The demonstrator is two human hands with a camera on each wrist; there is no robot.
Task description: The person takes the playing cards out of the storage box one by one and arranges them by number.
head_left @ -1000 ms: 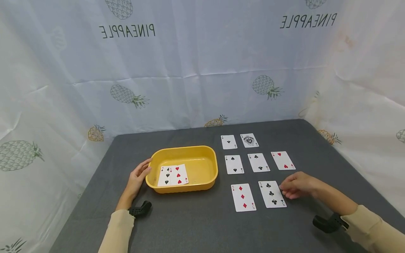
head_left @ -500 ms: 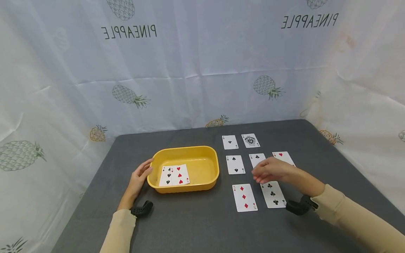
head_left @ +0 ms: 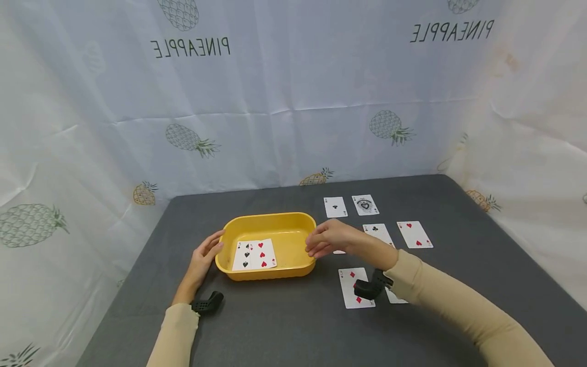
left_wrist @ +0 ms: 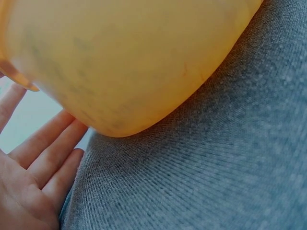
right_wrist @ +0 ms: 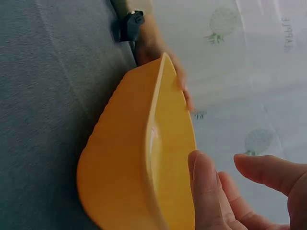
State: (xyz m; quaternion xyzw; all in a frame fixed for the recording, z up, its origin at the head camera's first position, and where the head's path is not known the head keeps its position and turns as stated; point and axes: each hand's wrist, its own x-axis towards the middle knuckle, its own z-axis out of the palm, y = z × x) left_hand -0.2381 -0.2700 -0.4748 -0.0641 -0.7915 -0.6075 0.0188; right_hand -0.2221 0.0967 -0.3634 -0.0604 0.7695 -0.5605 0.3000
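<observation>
A yellow plastic basin [head_left: 257,276] stands on the dark cloth, holding a three of spades [head_left: 241,259] and an overlapping three of hearts [head_left: 267,256]. My left hand [head_left: 201,259] rests against its left end, fingers nearly straight along the outer wall in the left wrist view. Over the basin's right rim is my right hand [head_left: 332,238]; in the right wrist view its thumb [right_wrist: 268,172] and fingers stand apart with nothing between them. Beneath the right arm, a three of diamonds [head_left: 350,298] shows partly. A three of clubs [head_left: 397,297] and another card [head_left: 340,252] are mostly hidden.
Further back lie a two of clubs [head_left: 378,232], a two of hearts [head_left: 415,235], an ace of clubs [head_left: 336,208] and an ace of spades [head_left: 365,205]. A pineapple-print curtain [head_left: 266,142] hangs around the table [head_left: 284,326].
My right hand has swept left from beside the three of clubs, across the cards, to the basin's right rim. My left hand has stayed at the basin's left end.
</observation>
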